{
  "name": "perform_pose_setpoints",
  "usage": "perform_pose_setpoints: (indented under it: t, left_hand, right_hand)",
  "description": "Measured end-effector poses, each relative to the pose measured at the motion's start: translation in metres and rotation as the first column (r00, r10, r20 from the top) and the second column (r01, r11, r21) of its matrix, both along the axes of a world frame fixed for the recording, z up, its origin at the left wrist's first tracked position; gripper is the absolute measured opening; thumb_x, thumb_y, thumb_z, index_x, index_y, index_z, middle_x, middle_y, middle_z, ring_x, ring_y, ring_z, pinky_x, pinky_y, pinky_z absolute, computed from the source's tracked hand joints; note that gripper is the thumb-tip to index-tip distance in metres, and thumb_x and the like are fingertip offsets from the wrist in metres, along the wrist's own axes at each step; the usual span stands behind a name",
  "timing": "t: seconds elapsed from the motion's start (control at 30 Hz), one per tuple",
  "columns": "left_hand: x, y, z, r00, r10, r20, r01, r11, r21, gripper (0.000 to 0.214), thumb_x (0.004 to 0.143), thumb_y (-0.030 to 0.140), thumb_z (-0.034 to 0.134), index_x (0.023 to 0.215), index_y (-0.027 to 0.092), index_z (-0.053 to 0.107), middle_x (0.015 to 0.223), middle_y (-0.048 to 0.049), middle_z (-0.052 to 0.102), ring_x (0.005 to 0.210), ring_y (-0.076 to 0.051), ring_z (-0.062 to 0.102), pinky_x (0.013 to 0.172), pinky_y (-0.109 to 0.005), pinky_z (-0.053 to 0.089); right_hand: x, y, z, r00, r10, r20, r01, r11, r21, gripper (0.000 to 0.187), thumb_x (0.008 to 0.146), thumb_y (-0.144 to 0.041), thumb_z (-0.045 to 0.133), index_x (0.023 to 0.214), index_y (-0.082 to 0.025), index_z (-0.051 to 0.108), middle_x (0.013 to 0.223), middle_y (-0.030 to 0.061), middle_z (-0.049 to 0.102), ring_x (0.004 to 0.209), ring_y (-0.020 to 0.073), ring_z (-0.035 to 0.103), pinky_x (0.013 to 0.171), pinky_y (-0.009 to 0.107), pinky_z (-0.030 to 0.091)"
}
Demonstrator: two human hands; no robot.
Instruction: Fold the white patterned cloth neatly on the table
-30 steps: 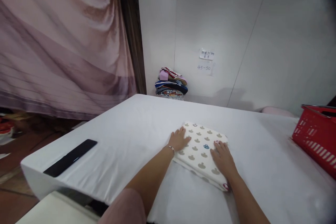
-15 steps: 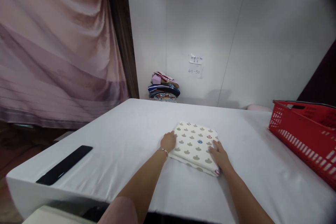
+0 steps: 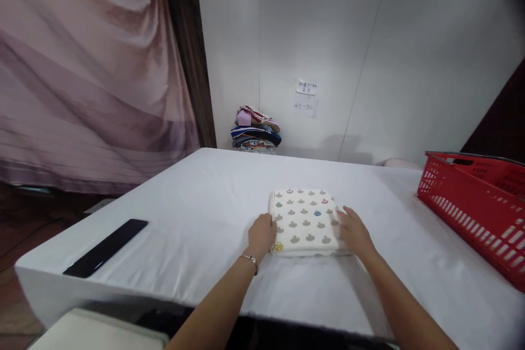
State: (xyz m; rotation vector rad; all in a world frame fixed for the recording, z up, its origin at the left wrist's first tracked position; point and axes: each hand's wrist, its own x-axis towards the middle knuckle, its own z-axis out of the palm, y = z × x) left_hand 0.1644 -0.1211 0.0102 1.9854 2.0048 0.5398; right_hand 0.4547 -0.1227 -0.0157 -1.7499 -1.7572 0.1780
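Observation:
A folded white cloth (image 3: 305, 221) printed with small grey and coloured shapes lies flat on the white-covered table (image 3: 197, 219). My left hand (image 3: 262, 235) grips its near left edge, fingers curled around the fold. On the near right edge rests my right hand (image 3: 355, 231), its fingers spread over the fabric. A thin bracelet circles my left wrist.
A red plastic basket (image 3: 476, 205) stands at the table's right side. A black flat device (image 3: 105, 247) lies near the left front corner. A pile of folded clothes (image 3: 256, 130) sits against the white wall behind. A pink curtain (image 3: 90, 65) hangs at the left.
The folded cloth has been turned from slanted to square with the table edge and pulled slightly nearer. Both hands followed its sides; the left hand closed on the edge.

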Motion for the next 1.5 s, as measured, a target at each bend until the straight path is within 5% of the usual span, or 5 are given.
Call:
perform_pose_setpoints:
  t: [0.13,0.43,0.97,1.2,1.5]
  left_hand:
    - [0.014,-0.001,0.004,0.985,-0.173,-0.030,0.175,0.957,0.230,0.040,0.089,0.029,0.037,0.126,0.016,0.046,0.136,-0.0096,0.045,0.127,-0.020,0.038,0.104,-0.033,0.032]
    - [0.022,-0.002,-0.026,0.958,-0.279,-0.067,0.283,0.956,0.078,0.048,0.092,0.038,0.030,0.136,0.021,0.036,0.149,-0.0055,0.025,0.138,-0.021,0.016,0.109,-0.045,0.023]
    - [0.024,-0.007,-0.021,0.969,-0.246,-0.032,0.248,0.965,0.086,0.053,0.089,0.032,0.032,0.141,0.023,0.029,0.150,-0.0033,0.024,0.139,-0.021,0.014,0.110,-0.045,0.021]
    - [0.025,-0.006,-0.025,0.974,-0.220,-0.054,0.223,0.973,0.061,0.052,0.089,0.033,0.029,0.139,0.020,0.033,0.149,-0.0047,0.026,0.139,-0.022,0.016,0.110,-0.046,0.020]
    - [0.025,-0.006,-0.023,0.972,-0.229,-0.048,0.231,0.972,0.048,0.051,0.089,0.033,0.029,0.137,0.020,0.036,0.149,-0.0031,0.025,0.139,-0.021,0.014,0.110,-0.046,0.021]
  right_hand:
    - [-0.045,-0.006,0.016,0.961,0.173,0.217,-0.160,0.984,-0.073,0.053,0.088,-0.043,0.032,0.132,-0.018,0.045,0.147,0.0083,0.031,0.137,0.0250,0.021,0.110,0.043,0.021]
    - [-0.077,-0.017,0.014,0.892,0.350,0.286,-0.235,0.900,-0.368,0.056,0.090,-0.046,0.027,0.138,-0.019,0.038,0.149,0.0075,0.026,0.138,0.0233,0.016,0.110,0.045,0.011]
    - [-0.174,0.107,0.022,0.815,0.506,0.283,-0.374,0.832,-0.410,0.058,0.091,-0.048,0.026,0.139,-0.015,0.032,0.151,0.0096,0.021,0.139,0.0229,0.011,0.109,0.044,0.005]
    - [-0.147,0.098,0.037,0.805,0.531,0.265,-0.430,0.829,-0.357,0.055,0.094,-0.046,0.021,0.136,-0.015,0.037,0.149,0.0093,0.026,0.138,0.0238,0.012,0.109,0.042,0.009]
    - [-0.062,0.086,0.004,0.881,0.199,0.429,-0.073,0.953,-0.293,0.057,0.091,-0.047,0.027,0.140,-0.019,0.031,0.150,0.0085,0.023,0.138,0.0236,0.014,0.109,0.047,0.012]
